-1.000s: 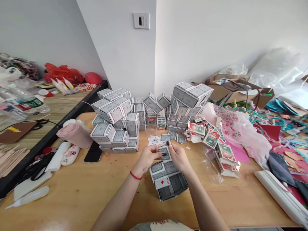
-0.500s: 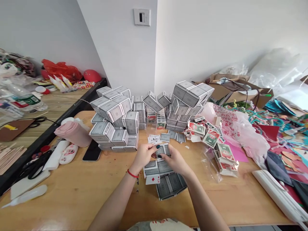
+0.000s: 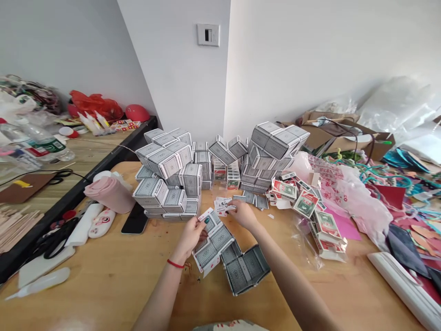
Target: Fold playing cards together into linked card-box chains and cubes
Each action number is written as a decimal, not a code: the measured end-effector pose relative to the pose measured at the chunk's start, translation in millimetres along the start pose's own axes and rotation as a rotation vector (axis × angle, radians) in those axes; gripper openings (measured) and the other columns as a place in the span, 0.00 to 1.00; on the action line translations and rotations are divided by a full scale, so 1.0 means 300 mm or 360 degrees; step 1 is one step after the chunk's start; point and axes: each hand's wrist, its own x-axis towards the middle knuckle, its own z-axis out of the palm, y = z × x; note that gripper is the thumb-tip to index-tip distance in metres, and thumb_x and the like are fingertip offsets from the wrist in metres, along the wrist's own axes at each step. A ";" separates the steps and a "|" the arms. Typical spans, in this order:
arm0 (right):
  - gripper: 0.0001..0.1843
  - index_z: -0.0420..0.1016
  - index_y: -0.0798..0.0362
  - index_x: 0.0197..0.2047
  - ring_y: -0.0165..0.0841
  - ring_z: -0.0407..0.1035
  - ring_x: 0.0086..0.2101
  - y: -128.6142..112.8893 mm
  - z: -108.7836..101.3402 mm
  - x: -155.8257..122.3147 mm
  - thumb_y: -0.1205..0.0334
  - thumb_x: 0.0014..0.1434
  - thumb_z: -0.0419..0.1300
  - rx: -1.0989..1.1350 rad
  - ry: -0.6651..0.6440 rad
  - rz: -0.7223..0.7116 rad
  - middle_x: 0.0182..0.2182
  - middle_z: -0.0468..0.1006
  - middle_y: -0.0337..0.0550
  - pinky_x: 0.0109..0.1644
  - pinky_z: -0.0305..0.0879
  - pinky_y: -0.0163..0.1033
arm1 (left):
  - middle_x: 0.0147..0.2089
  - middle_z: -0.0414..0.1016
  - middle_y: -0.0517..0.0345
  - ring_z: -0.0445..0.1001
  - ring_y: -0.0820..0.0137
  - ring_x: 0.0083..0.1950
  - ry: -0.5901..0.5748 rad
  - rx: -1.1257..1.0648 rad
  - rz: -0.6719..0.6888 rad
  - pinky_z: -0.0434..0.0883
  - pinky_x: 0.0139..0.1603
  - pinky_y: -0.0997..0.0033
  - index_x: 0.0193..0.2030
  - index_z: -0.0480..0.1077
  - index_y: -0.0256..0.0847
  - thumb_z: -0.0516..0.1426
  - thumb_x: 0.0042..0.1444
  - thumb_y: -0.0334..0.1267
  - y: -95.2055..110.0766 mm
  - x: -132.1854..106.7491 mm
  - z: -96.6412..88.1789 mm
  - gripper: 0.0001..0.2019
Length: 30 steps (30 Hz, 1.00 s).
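Note:
My left hand (image 3: 191, 236) pinches the edge of a joined piece of folded playing cards (image 3: 215, 241), grey patterned backs up, tilted over the table. My right hand (image 3: 244, 214) reaches past it, fingertips closed on the edge of a loose white playing card (image 3: 222, 205) with a black figure. Just behind that lie more playing cards (image 3: 253, 198), backs up. A hollow open card box (image 3: 246, 270) sits near my right forearm, against the lower end of the joined piece. Card-block stacks stand behind on the left (image 3: 168, 179) and right (image 3: 263, 156).
Torn card packs (image 3: 306, 202) and a printed plastic bag (image 3: 337, 184) lie on the right. On the left are a phone (image 3: 135, 219), a pink roll (image 3: 112, 195), black scissors (image 3: 62, 236) and a glue bottle (image 3: 44, 281). A white case (image 3: 403, 285) lies at front right.
My right hand has left the joined card piece and moved back to the loose card. My left hand has shifted left and forward toward me, turning the piece askew. The view has tilted slightly.

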 end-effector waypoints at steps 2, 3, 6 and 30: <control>0.18 0.72 0.52 0.44 0.39 0.68 0.47 -0.005 0.010 0.035 0.70 0.48 0.60 -0.0132 -0.0086 -0.0042 0.50 0.71 0.48 0.50 0.62 0.40 | 0.25 0.72 0.63 0.70 0.75 0.22 -0.0081 -0.0072 -0.0045 0.65 0.22 0.78 0.34 0.63 0.39 0.62 0.46 0.40 0.000 -0.007 -0.006 0.13; 0.21 0.71 0.52 0.46 0.39 0.67 0.49 -0.006 0.012 0.051 0.71 0.47 0.60 -0.0192 -0.0124 -0.0050 0.52 0.70 0.49 0.50 0.61 0.39 | 0.28 0.74 0.62 0.71 0.75 0.23 -0.0125 -0.0119 -0.0050 0.66 0.24 0.77 0.35 0.63 0.39 0.63 0.44 0.39 0.001 -0.010 -0.008 0.14; 0.23 0.69 0.54 0.47 0.41 0.67 0.48 -0.001 0.009 0.090 0.71 0.45 0.62 -0.0355 -0.0190 -0.0019 0.51 0.69 0.51 0.48 0.61 0.39 | 0.35 0.76 0.57 0.75 0.72 0.31 -0.0235 -0.0270 -0.0010 0.69 0.29 0.75 0.40 0.63 0.39 0.66 0.40 0.36 0.007 -0.019 -0.013 0.21; 0.10 0.62 0.52 0.42 0.27 0.66 0.19 -0.153 -0.253 -0.236 0.56 0.60 0.49 0.0760 -0.0215 -0.0348 0.24 0.67 0.34 0.19 0.63 0.31 | 0.26 0.75 0.60 0.71 0.74 0.29 -0.0289 -0.0377 0.0524 0.69 0.33 0.76 0.26 0.71 0.36 0.66 0.37 0.36 0.124 -0.012 0.016 0.10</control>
